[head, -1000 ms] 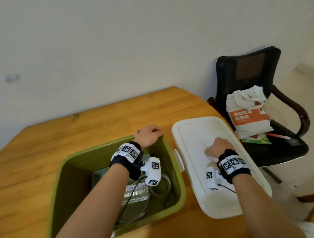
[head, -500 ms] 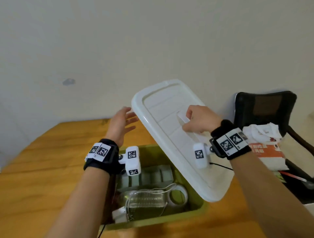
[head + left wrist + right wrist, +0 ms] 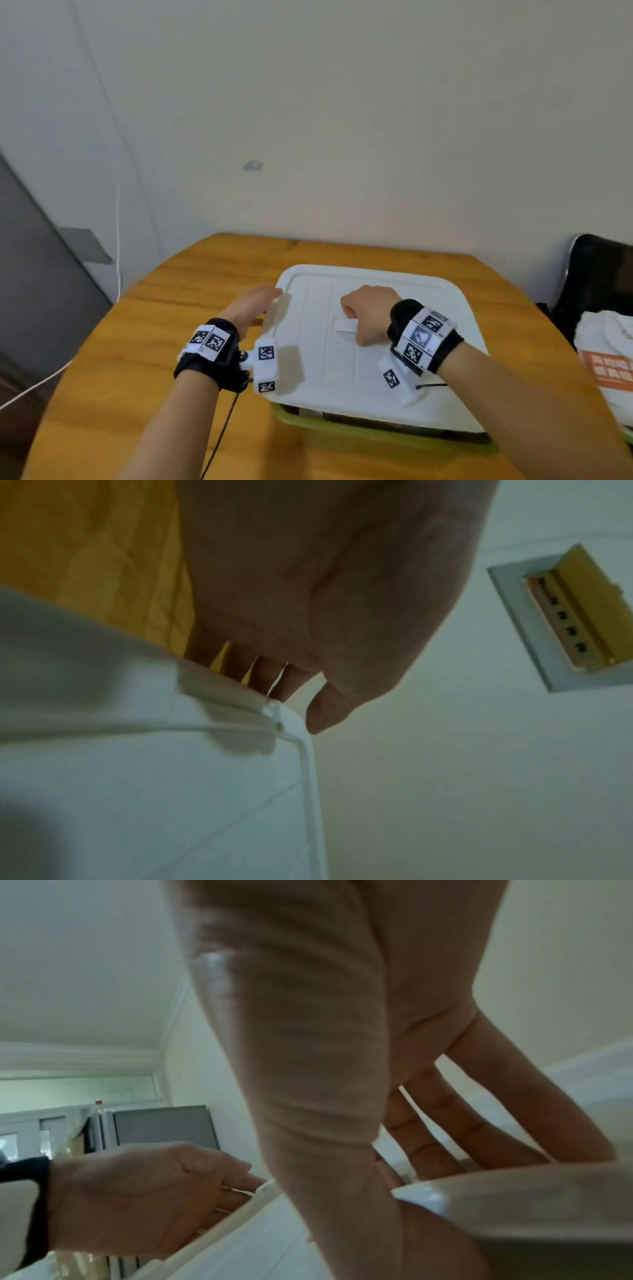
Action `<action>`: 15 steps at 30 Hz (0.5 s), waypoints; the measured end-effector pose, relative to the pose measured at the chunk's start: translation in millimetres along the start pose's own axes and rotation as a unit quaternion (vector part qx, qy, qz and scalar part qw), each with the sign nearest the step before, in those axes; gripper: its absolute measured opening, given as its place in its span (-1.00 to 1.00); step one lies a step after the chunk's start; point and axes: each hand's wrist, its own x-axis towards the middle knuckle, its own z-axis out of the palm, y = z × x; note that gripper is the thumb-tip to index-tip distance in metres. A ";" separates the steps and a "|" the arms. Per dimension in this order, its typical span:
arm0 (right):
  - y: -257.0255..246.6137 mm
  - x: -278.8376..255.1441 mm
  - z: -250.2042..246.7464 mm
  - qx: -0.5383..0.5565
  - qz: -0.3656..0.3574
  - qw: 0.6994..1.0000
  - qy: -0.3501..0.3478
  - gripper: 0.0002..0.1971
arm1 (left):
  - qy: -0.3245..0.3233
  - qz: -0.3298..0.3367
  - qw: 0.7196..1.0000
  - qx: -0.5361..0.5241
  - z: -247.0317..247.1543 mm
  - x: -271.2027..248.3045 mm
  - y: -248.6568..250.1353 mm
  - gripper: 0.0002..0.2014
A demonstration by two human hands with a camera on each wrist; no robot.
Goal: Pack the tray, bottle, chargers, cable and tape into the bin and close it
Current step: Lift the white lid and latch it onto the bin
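Note:
The white lid (image 3: 325, 359) lies flat on the green bin (image 3: 342, 426), only whose front rim shows. The tray, bottle, chargers, cable and tape are hidden under it. My right hand (image 3: 368, 315) grips the lid's centre handle (image 3: 342, 325), with the fingers curled under the handle (image 3: 531, 1204) in the right wrist view. My left hand (image 3: 255, 306) is at the lid's left edge. Its fairly straight fingers (image 3: 267, 677) touch the side latch (image 3: 222, 693), and the thumb lies beside the lid's corner.
The bin stands on a round wooden table (image 3: 137, 342) against a pale wall. A black chair (image 3: 596, 274) with a white and orange bag (image 3: 606, 353) is at the right. A white cord (image 3: 34, 387) hangs at the left by a grey door (image 3: 34, 274).
My right hand has swung the lid from the table, up and over, and set it down on the bin. My left hand left the bin's rim and reached the lid's left edge.

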 end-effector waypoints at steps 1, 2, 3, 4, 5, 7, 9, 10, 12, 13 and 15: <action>-2.0 2.4 5.4 0.001 -0.001 1.000 -0.013 -0.70 | 0.002 -0.005 1.000 0.007 4.2 -1.8 -5.5 -0.75; -3.3 4.1 10.2 0.003 -0.001 1.000 -0.026 -0.70 | 0.000 -0.004 1.000 0.019 7.7 -2.3 -11.7 -0.79; -3.5 4.9 14.9 0.006 0.001 0.999 -0.038 -0.69 | -0.006 -0.002 0.999 0.041 10.4 -2.5 -17.2 -0.78; -2.9 5.5 19.4 0.009 0.005 0.999 -0.047 -0.69 | -0.017 0.001 0.998 0.058 13.7 0.4 -23.2 -0.74; -1.3 5.6 24.1 0.012 0.011 0.998 -0.054 -0.69 | -0.027 0.001 0.997 0.074 16.7 2.2 -27.8 -0.69; 1.9 5.7 31.6 0.018 0.019 0.998 -0.061 -0.68 | -0.035 -0.002 0.995 0.091 20.8 3.5 -35.0 -0.61; 5.9 5.1 35.3 0.028 0.024 0.997 -0.064 -0.67 | -0.025 -0.017 0.996 0.086 22.7 7.2 -40.6 -0.53; 8.2 4.6 36.3 0.031 0.026 0.997 -0.069 -0.66 | -0.022 -0.024 0.996 0.086 23.0 8.4 -42.0 -0.49; 12.5 3.7 37.7 0.037 0.027 0.996 -0.080 -0.64 | -0.027 -0.036 0.994 0.095 22.2 11.3 -42.8 -0.46; 14.7 3.3 39.4 0.041 0.026 0.996 -0.081 -0.64 | -0.030 -0.043 0.994 0.099 22.1 12.8 -42.4 -0.46; 16.3 3.5 42.5 0.046 0.024 0.996 -0.076 -0.61 | -0.032 -0.056 0.992 0.107 19.2 13.6 -41.5 -0.46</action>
